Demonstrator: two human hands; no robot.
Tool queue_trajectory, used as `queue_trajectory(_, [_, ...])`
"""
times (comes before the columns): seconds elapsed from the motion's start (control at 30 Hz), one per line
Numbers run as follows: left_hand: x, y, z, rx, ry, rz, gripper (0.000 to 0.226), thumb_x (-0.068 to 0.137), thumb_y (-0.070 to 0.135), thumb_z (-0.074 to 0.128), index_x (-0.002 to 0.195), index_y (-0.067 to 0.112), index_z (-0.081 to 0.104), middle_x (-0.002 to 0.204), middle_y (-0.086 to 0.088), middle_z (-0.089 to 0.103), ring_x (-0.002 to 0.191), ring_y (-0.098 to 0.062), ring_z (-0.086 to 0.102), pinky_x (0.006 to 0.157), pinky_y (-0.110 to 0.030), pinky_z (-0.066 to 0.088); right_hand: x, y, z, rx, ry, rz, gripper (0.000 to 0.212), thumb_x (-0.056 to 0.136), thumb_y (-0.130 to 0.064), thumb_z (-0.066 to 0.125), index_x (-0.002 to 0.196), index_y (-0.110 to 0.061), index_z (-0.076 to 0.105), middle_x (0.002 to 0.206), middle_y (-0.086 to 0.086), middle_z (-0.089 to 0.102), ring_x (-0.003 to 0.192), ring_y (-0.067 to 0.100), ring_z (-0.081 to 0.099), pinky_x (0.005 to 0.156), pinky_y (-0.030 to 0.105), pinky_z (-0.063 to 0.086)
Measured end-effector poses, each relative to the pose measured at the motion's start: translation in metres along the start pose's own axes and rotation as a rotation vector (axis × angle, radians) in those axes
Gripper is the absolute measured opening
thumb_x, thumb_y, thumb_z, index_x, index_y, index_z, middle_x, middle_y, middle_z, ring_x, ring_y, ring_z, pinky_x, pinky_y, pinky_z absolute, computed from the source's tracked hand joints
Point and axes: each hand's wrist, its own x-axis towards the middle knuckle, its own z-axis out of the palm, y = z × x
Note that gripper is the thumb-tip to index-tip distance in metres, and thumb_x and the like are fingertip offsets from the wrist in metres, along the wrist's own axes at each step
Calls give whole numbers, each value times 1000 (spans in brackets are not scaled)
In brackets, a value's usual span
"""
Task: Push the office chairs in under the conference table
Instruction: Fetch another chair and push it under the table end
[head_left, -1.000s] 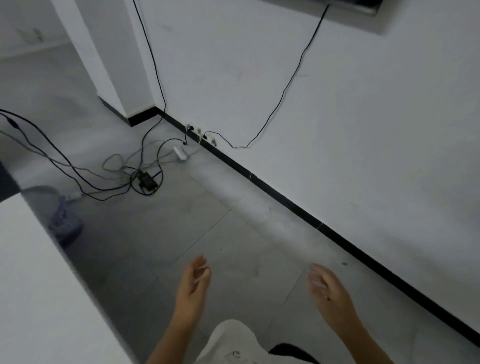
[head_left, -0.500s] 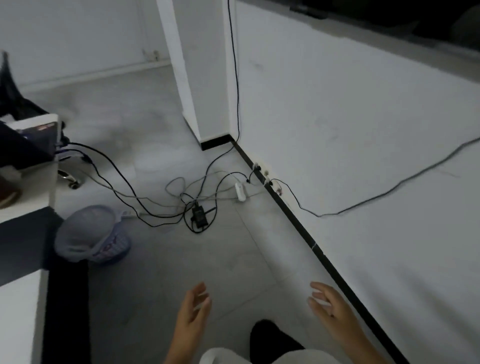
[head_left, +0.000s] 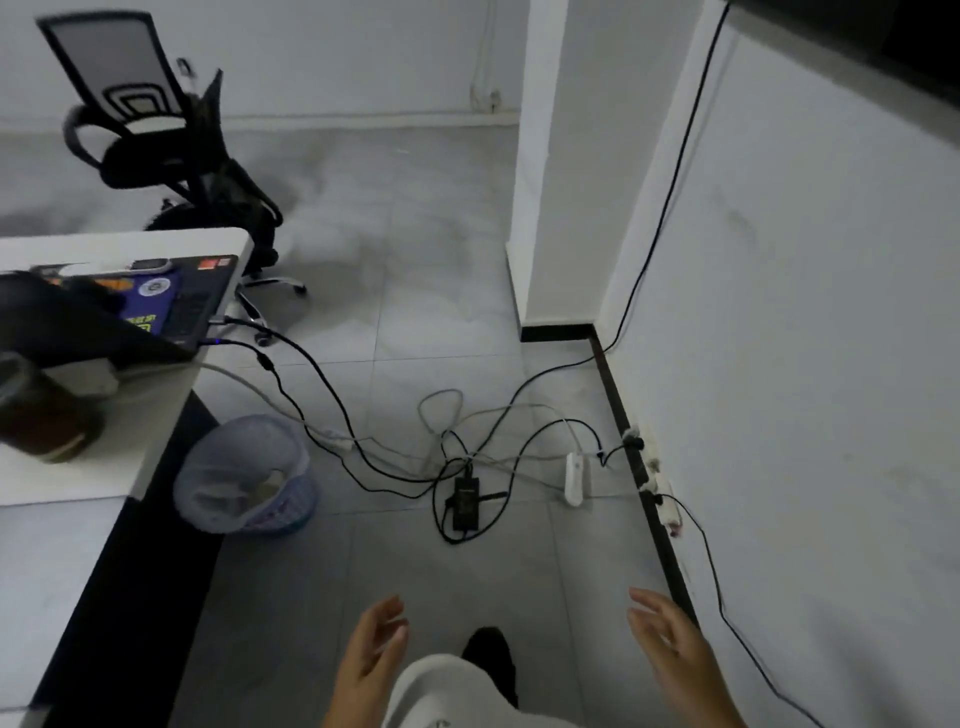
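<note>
— What are the hands doing?

— The left hand (head_left: 371, 652) and the right hand (head_left: 667, 642) are both hovering low over the grey tiled floor (head_left: 415, 322), fingers loosely spread, gripping nothing and touching nothing.

— And the chairs?

— One black mesh-back office chair (head_left: 130, 111) is standing at the far left, beyond the end of the white conference table (head_left: 156, 415), well apart from both hands. A second dark chair (head_left: 228, 192) is sitting just beside it, its chrome base showing past the table's corner. Whether either seat is reaching under the table edge, I cannot tell.

— Any containers?

— A lilac basket-weave wastebasket (head_left: 249, 478) with a clear liner is standing on the floor just beside the table; pale crumpled scraps are lying in it. On the table, a blurred jar (head_left: 41, 415) is holding something dark brown.

— Anything readable?

— An open laptop (head_left: 135, 306) is lying near the table's end with stickers by its keyboard; the yellow lettering is too blurred to read. Cables are running from it down to a black power brick (head_left: 466, 501) and a white power strip (head_left: 575, 478) near the wall's black skirting (head_left: 639, 478).
</note>
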Motion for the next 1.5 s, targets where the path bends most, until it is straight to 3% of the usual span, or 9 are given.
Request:
queue_trajectory(0.1, [69,39,12,-10,-31,4,24,88,-3,49,99,17,53,104,-5,57,100,-25,52,85,-31,37,61,-49,7,8,23,-29,19,85,1,55,95,-15,58,103,14,59,79,2,57,62,10,43])
queue_trajectory(0.37, [248,117,80,-20,-16,37,23,88,-2,48,107,12,48,102,0,55,99,-20,51,72,-11,46,228,-139,15,55,0,-43,19,87,-7,54,87,-26,59,94,-7,60,94,16,54,69,11,45])
queue_trajectory(0.57, [337,150,132,-75,79,-65,23,88,-1,50,107,10,49,108,-13,55,99,-24,50,86,-30,34,354,-185,5,53,-64,36,16,88,-7,53,92,-21,58,104,5,57,103,20,49,94,32,36])
queue_trajectory(0.73, [413,188,148,-96,199,-100,22,88,-4,48,106,7,50,106,-17,55,94,-24,50,81,-26,38,464,-255,1,-67,-146,-35,19,89,-6,50,107,-13,53,107,5,53,104,18,48,85,22,32])
queue_trajectory(0.9, [514,225,152,-139,253,-61,23,86,0,55,107,10,50,96,-1,57,90,-18,53,66,-9,47,568,-318,30,-128,-244,-87,26,88,-4,51,114,-6,52,108,8,53,103,17,48,63,-6,37])
queue_trajectory(1.13, [711,283,172,-96,202,-52,20,85,8,57,101,18,51,108,-13,55,91,-22,53,71,-16,43,709,-383,104,-57,-177,-10,31,70,-26,75,96,-17,59,104,-4,67,85,-7,60,61,-4,40])
queue_trajectory(1.27, [817,364,156,-52,200,38,26,88,1,51,101,24,50,105,0,54,94,-14,53,77,-17,40,800,-468,148,-99,-227,-59,24,83,7,54,103,-5,54,109,15,57,73,-14,58,61,-2,39])
queue_trajectory(1.4, [892,413,131,-42,228,80,24,90,6,49,107,23,47,105,9,53,96,0,51,71,-9,43,872,-554,199,-162,-332,-191,22,88,-8,53,107,-17,52,111,5,56,95,9,54,66,-3,40])
queue_trajectory(1.5, [931,421,121,-54,290,55,28,88,2,51,100,28,49,105,6,55,96,-4,53,69,-1,43,916,-595,231,-188,-369,-216,20,89,-12,52,107,-20,51,108,-2,54,96,5,51,65,-4,38])
